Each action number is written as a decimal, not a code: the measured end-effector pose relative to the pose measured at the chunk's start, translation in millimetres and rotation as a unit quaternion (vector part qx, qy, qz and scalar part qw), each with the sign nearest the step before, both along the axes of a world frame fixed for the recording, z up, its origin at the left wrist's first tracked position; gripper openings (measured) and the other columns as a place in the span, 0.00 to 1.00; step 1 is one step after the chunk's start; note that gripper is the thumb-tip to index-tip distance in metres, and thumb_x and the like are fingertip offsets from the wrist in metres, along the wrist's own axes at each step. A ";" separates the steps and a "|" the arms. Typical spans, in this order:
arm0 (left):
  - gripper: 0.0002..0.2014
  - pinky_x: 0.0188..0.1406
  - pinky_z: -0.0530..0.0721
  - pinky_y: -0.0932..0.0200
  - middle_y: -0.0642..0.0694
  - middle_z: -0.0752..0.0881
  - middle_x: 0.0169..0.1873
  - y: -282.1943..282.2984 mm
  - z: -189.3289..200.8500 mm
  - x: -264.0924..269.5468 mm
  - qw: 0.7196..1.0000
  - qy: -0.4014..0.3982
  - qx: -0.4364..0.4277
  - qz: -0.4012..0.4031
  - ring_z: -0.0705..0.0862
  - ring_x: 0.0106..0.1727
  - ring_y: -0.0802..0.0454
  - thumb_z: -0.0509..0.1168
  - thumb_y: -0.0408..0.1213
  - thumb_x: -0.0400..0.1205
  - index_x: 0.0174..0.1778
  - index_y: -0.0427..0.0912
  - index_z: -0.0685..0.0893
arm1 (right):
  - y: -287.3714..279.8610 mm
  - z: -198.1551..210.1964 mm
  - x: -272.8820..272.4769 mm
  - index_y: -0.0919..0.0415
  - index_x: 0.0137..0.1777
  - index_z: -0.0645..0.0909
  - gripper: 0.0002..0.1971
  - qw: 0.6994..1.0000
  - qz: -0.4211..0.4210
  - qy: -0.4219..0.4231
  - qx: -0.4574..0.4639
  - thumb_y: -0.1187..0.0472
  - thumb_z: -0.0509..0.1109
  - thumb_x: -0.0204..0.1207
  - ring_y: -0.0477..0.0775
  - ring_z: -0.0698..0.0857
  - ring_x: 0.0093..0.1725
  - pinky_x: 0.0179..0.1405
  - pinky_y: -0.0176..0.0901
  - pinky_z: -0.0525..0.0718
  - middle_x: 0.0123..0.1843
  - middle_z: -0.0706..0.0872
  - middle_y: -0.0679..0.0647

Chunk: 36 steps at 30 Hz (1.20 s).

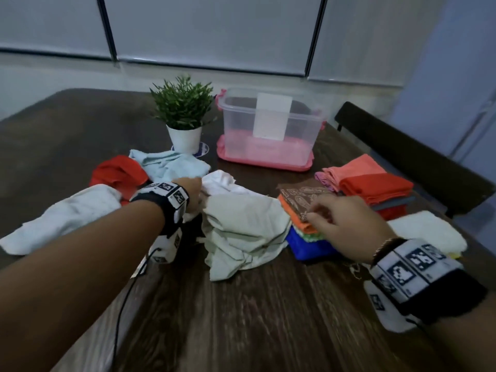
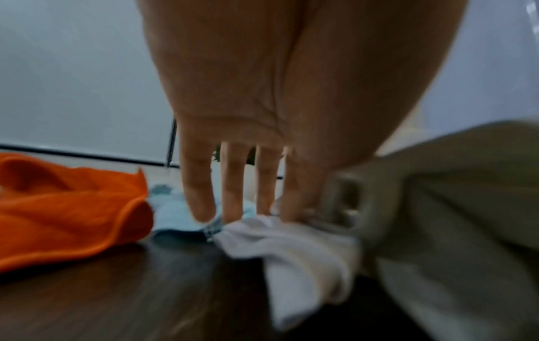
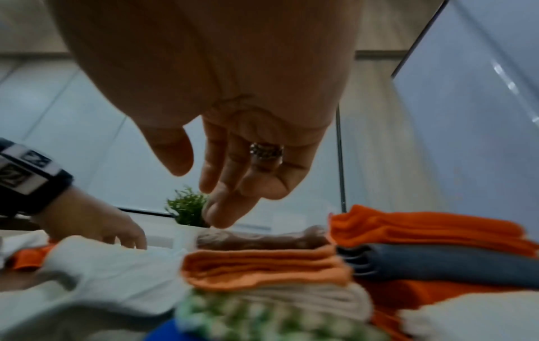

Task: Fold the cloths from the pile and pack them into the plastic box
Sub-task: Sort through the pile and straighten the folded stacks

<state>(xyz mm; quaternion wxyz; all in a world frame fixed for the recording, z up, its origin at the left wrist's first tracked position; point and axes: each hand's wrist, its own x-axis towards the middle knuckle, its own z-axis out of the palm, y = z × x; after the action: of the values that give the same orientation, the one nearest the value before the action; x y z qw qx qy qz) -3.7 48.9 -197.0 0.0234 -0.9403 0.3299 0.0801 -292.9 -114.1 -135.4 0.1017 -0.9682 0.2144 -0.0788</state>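
Two hands [image 1: 346, 224] [image 1: 192, 193] over cloths, two folded stacks [image 1: 303, 221] [image 1: 373, 186], one plastic box [image 1: 268, 130]

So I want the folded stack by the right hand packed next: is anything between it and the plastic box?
Nothing visible. The table between the stack and the box is bare, and the box has no lid on.

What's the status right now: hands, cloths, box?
Left hand fingers on the white cloth in the pile. Right hand open over the folded stack, holding nothing. Plastic box open, no cloths inside yet. Nothing blocks it.
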 end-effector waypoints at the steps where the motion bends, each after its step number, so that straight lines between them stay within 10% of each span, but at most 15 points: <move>1: 0.19 0.65 0.78 0.50 0.37 0.81 0.67 2.4 -3.6 0.4 1.000 0.010 0.011 -0.009 0.80 0.67 0.39 0.62 0.39 0.84 0.71 0.38 0.76 | 7.5 -4.2 8.0 0.46 0.52 0.84 0.07 1.000 0.022 0.006 0.010 0.48 0.66 0.80 0.45 0.84 0.49 0.53 0.50 0.83 0.45 0.88 0.42; 7: 0.27 0.68 0.77 0.53 0.40 0.81 0.68 9.5 1.4 -4.1 0.997 0.066 0.018 -0.034 0.79 0.69 0.41 0.71 0.47 0.79 0.72 0.38 0.78 | 34.9 -28.0 44.0 0.47 0.51 0.85 0.08 0.995 0.093 0.025 0.038 0.48 0.66 0.79 0.44 0.85 0.46 0.51 0.50 0.85 0.41 0.88 0.42; 12: 0.17 0.48 0.78 0.56 0.40 0.84 0.61 20.4 20.6 3.0 0.980 -0.008 -0.196 0.025 0.82 0.62 0.40 0.67 0.33 0.77 0.61 0.46 0.83 | 46.8 -23.7 57.0 0.46 0.53 0.84 0.08 0.993 0.110 0.023 0.044 0.47 0.66 0.79 0.44 0.85 0.47 0.52 0.47 0.84 0.42 0.88 0.41; 20: 0.08 0.52 0.82 0.60 0.52 0.88 0.49 29.6 122.0 -25.4 0.830 -0.056 -0.551 -0.064 0.85 0.50 0.55 0.65 0.33 0.83 0.55 0.47 0.87 | 52.2 34.9 84.5 0.52 0.66 0.80 0.16 0.978 0.104 -0.171 0.064 0.54 0.72 0.79 0.47 0.85 0.53 0.59 0.47 0.83 0.57 0.86 0.47; 26: 0.11 0.39 0.84 0.55 0.45 0.87 0.41 39.2 181.8 -58.6 0.714 0.094 -0.685 -0.112 0.85 0.38 0.51 0.63 0.27 0.80 0.49 0.45 0.88 | 78.7 82.9 120.8 0.47 0.76 0.66 0.41 0.939 0.159 -0.251 0.174 0.41 0.81 0.66 0.46 0.82 0.64 0.64 0.46 0.82 0.71 0.79 0.46; 30: 0.21 0.55 0.87 0.44 0.34 0.85 0.49 50.0 198.1 -65.0 0.632 0.270 -0.721 -0.084 0.88 0.48 0.38 0.53 0.17 0.77 0.58 0.34 0.87 | 88.4 103.7 135.3 0.52 0.69 0.72 0.23 0.926 0.121 -0.312 0.175 0.53 0.75 0.77 0.49 0.85 0.54 0.51 0.41 0.81 0.57 0.86 0.46; 33: 0.23 0.65 0.84 0.49 0.39 0.88 0.58 57.6 190.9 -59.6 0.681 0.220 -0.688 -0.120 0.88 0.60 0.43 0.69 0.19 0.75 0.67 0.37 0.83 | 91.7 110.1 132.9 0.51 0.64 0.77 0.16 0.914 0.115 -0.341 0.185 0.50 0.71 0.79 0.48 0.86 0.47 0.50 0.50 0.87 0.50 0.88 0.47; 36: 0.17 0.53 0.87 0.61 0.48 0.91 0.48 55.4 185.7 -57.3 0.746 0.114 -0.646 -0.115 0.91 0.48 0.58 0.77 0.30 0.74 0.58 0.43 0.88 | 98.0 110.3 127.0 0.52 0.65 0.77 0.20 0.923 0.144 -0.305 0.188 0.46 0.73 0.77 0.42 0.86 0.49 0.47 0.37 0.84 0.51 0.87 0.44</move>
<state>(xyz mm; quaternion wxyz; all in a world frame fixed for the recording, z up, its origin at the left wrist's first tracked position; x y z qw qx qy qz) -61.0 104.4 -11.3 -0.6184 -0.6697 0.4083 -0.0488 -165.9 -16.2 -25.1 0.3528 -0.8809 0.0424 -0.3126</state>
